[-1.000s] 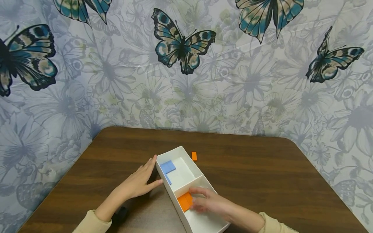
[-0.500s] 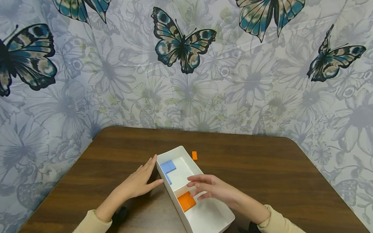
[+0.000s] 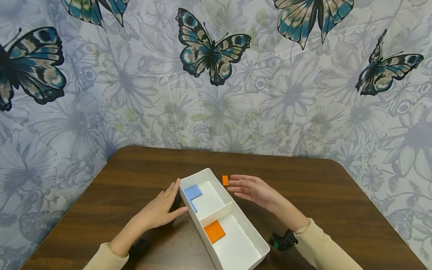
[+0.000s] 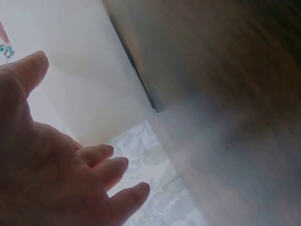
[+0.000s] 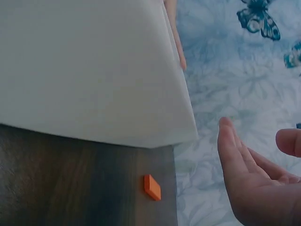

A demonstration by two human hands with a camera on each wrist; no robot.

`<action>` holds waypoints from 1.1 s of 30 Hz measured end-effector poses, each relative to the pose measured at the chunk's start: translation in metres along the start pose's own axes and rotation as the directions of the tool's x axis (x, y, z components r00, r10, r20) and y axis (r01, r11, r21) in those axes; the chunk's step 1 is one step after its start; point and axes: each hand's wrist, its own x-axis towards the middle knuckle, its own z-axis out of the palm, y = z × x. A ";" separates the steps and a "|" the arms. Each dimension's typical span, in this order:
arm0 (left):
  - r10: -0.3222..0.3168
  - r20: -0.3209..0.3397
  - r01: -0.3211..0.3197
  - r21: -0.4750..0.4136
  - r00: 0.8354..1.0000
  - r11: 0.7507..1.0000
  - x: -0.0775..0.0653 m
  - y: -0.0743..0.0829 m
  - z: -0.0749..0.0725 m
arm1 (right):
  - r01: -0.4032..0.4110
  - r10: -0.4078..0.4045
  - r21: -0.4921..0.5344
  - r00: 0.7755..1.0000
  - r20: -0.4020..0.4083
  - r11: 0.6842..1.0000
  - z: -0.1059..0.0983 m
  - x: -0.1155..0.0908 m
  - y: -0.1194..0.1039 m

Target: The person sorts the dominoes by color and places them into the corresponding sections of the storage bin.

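A long white two-compartment box point(image 3: 240, 240) lies slantwise on the table. Blue flat pieces point(image 3: 193, 192) sit in its far compartment, and flat orange pieces point(image 3: 214, 231) lie against the divider in the near one. My left hand point(image 3: 156, 210) rests along the box's left side, fingertips at the far corner and thumb at the wall, fingers extended. Outside the box's right side, my right hand point(image 3: 254, 190) reaches over the table with fingers loosely stretched, holding nothing. Its fingertips are right by a small orange block point(image 3: 225, 180), which the right wrist view shows apart from the hand.
The brown wooden table point(image 3: 162, 161) has rounded far corners, and a butterfly-patterned cloth point(image 3: 216, 112) hangs behind it. A black wrist strap device point(image 3: 284, 240) shows under the right sleeve.
My right hand has come out of the near compartment, passing over the right wall to the small orange block. The box has shifted slightly left; my left hand stays beside it.
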 end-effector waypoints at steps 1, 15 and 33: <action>-0.001 0.001 0.001 0.005 1.000 1.000 0.000 0.000 0.000 | -0.002 0.002 0.003 1.000 -0.015 1.000 -0.003 0.002 0.001; -0.034 -0.020 0.035 0.032 0.999 0.999 0.002 0.000 0.001 | 0.001 0.000 0.006 0.996 -0.088 1.000 -0.020 0.027 0.008; -0.059 -0.046 0.061 0.048 0.997 0.997 0.002 0.003 0.006 | -0.101 0.106 0.033 0.973 -0.203 0.994 -0.038 0.059 0.035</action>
